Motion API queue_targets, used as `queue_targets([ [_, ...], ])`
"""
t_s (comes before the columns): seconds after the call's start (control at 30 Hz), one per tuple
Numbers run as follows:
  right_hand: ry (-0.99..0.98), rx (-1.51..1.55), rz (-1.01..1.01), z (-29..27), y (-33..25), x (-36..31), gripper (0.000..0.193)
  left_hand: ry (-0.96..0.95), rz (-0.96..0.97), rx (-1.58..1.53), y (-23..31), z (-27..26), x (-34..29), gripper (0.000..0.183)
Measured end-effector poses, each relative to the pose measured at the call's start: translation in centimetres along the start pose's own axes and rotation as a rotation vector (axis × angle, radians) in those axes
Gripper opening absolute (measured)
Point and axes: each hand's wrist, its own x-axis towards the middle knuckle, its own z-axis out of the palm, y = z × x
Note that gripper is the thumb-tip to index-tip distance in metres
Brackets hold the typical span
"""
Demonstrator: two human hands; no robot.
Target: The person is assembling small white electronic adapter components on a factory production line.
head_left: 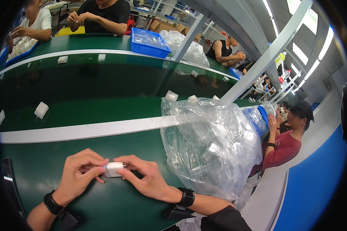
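Note:
A small white block-shaped power adapter [114, 169] is held level between my two hands, just above the green work surface [138, 148]. My left hand [81, 173] pinches its left end with thumb and fingertips, where a clear or pale edge shows. On the right end, where thin metal prongs seem to stick out, the thumb and index finger of my right hand [148, 176] close on it. To the right of my right hand stands a large clear plastic bag [212, 146] with several clear and white pieces inside.
Beyond a white rail [85, 129] runs a dark green conveyor belt [115, 102] carrying several white adapters [41, 110]. A blue bin [150, 43] of clear pieces sits across it. A slanted grey post [254, 69] rises at right. A phone [10, 183] lies at left. Co-workers sit around.

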Motion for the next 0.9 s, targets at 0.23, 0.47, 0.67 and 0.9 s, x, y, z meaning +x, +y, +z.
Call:
queue_targets([
  [0.23,-0.026,-0.176,-0.144,-0.4,-0.5,0.1,0.028,-0.022,-0.034,0.025,-0.3,-0.3,0.3,0.014],
  [0.47,-0.081,-0.180,-0.167,0.1,0.2,0.4,0.026,-0.110,-0.073,0.065,-0.3,-1.4,-0.1,0.014],
  [0.67,0.029,0.179,-0.007,1.9,0.2,0.2,0.030,0.064,-0.062,-0.192,-0.2,-0.7,-0.1,0.017],
  [0.9,0.105,0.073,-0.115,1.2,0.8,0.4,0.027,-0.011,-0.125,-0.092,-0.1,-1.4,0.2,0.014],
])
